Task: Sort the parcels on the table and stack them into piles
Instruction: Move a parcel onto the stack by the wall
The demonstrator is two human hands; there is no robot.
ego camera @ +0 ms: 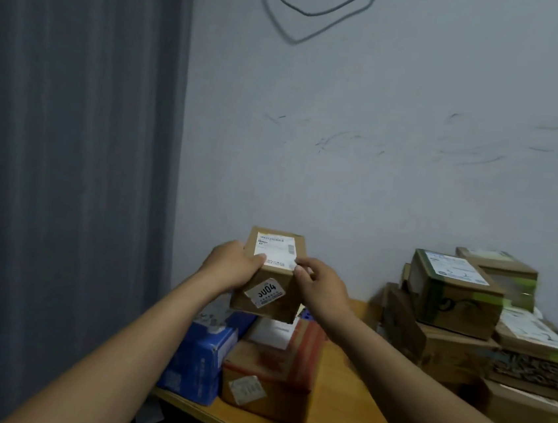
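Two hands: both hold one parcel. The left hand (pixel 230 268) grips its left side with the thumb on the top label. The right hand (pixel 323 285) pinches the right top edge, fingers curled.
Held parcel: small brown box (pixel 272 279), in the air, touching nothing but the hands.
Axis: long side runs near to far, far end tipped up, numbered sticker on the near face.
Below: orange-taped box (pixel 270 376), with a blue box (pixel 200 358) touching its left side, both at the near-left table edge.
Likely drop: probably straight down onto the orange-taped box. The right pile is well apart, so it would need a swing across.
Nearer hand: neither, both are level on the box.
Right pile: green-taped box (pixel 451 291) on top of brown cartons, blurred towards the frame edge.
Surface: wooden table (pixel 348 391), with a bare strip between the two groups.
Room: grey curtain (pixel 73 121) on the left, scuffed pale wall (pixel 378 170), and a cable (pixel 308 13) hanging up top.
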